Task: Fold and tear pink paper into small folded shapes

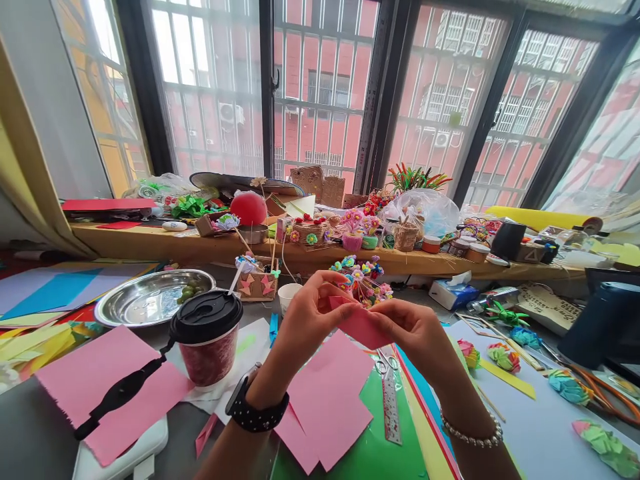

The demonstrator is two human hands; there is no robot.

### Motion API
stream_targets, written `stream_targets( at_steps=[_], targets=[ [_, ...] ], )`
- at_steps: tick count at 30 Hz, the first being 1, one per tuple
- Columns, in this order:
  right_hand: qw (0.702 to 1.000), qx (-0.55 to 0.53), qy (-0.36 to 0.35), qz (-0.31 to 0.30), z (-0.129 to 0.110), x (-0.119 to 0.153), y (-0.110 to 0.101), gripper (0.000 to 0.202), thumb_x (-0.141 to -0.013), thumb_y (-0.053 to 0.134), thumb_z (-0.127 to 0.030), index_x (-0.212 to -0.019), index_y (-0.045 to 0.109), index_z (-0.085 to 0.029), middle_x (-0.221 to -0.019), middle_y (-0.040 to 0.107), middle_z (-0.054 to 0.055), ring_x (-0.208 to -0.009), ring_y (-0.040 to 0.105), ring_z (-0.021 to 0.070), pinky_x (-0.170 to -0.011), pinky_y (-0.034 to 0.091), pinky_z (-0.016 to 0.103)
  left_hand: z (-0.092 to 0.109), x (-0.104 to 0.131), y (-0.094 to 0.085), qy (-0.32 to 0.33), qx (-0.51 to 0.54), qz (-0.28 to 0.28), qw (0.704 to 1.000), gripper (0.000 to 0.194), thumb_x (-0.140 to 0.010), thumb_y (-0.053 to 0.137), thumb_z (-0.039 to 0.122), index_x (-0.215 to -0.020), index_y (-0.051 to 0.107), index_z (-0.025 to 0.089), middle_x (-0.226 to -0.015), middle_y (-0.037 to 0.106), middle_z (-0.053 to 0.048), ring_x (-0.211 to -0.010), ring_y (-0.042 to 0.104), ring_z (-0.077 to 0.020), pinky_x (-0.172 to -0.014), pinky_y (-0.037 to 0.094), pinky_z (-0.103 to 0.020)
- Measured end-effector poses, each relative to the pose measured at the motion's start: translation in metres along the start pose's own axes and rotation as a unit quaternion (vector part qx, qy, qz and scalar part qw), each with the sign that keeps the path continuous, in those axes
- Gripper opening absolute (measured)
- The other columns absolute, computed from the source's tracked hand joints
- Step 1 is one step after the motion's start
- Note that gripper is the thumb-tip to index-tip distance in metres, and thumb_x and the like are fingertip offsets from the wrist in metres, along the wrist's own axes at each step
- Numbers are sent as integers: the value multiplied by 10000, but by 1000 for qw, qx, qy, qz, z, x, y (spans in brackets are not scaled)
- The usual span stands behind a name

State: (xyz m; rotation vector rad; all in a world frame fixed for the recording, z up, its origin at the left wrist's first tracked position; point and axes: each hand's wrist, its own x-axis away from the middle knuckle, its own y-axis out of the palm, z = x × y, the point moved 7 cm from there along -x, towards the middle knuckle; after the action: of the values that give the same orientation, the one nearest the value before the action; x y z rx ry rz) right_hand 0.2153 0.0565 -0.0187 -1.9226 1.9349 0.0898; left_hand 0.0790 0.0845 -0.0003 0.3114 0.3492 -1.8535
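Observation:
A folded piece of pink paper is held up in front of me between both hands. My left hand pinches its upper left part, thumb along the near side. On the right edge, my right hand grips it between thumb and fingers. Some fingertips are hidden behind the paper. Below the hands, several pink sheets lie overlapping on a green sheet. Beside them on the green rest a metal ruler and a pair of scissors, partly covered from view by the paper.
Left of my hands stand a lidded coffee cup, a steel plate and another pink sheet. Crumpled paper flowers lie on white paper at right, near a dark tumbler. A crowded windowsill runs behind.

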Motion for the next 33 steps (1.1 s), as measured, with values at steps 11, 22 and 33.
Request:
stream_targets(
  at_steps=[11, 22, 33],
  targets=[
    [986, 129, -1, -103, 50, -34, 21, 175, -730, 601, -298, -686, 636, -132, -644, 610, 13, -636, 565, 145, -561, 431, 244, -66, -16, 1, -97, -202, -154, 962, 122, -668, 612, 252, -692, 622, 132, -633, 610, -8, -635, 580, -163, -535, 436, -238],
    [968, 153, 92, -174, 133, 7, 54, 256, -839, 493, -276, -1058, 533, -150, -1069, 556, 57, -876, 570, 193, -721, 480, 368, -133, 34, 6, -162, -195, -179, 951, 270, -823, 495, 285, -1044, 528, 134, -1046, 555, -62, -876, 563, -197, -727, 482, -370],
    [971, 117, 140, -154, 149, 33, 65, 267, -839, 495, -272, -1077, 521, -152, -1088, 546, 63, -895, 564, 197, -735, 475, 380, -160, 58, -3, -217, -183, -179, 942, 289, -819, 499, 288, -1063, 523, 134, -1080, 541, -61, -905, 552, -217, -739, 476, -379]
  ],
)
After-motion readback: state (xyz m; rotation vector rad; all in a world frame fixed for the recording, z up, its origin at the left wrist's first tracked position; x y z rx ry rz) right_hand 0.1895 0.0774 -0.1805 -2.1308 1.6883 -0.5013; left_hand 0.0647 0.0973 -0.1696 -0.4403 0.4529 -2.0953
